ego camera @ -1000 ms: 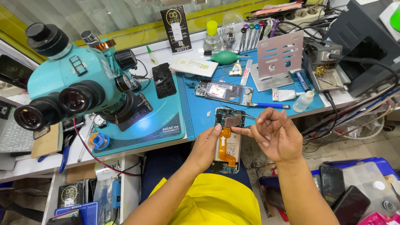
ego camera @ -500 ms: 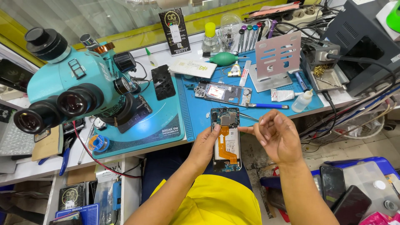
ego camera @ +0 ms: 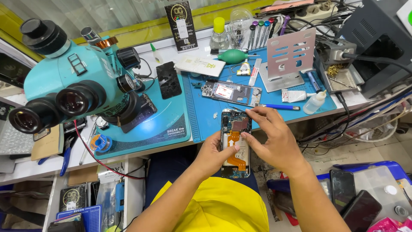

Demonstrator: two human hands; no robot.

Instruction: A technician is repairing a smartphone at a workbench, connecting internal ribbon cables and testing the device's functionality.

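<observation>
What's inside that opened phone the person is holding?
Inside the opened phone an orange flex cable runs down the middle, with a dark circuit board at the top. The left hand and right hand cover its edges and lower right part.

A white workbench [ego camera: 30, 165] holds a blue mat [ego camera: 201, 122]. On the mat sit a big teal microscope [ego camera: 73, 92], an open phone frame [ego camera: 231, 92] and a metal stand [ego camera: 289, 58].

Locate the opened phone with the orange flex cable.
In the head view, the opened phone sits low centre, just off the blue work mat's front edge, held from below by the left hand while the right hand's fingers touch its top.
</observation>
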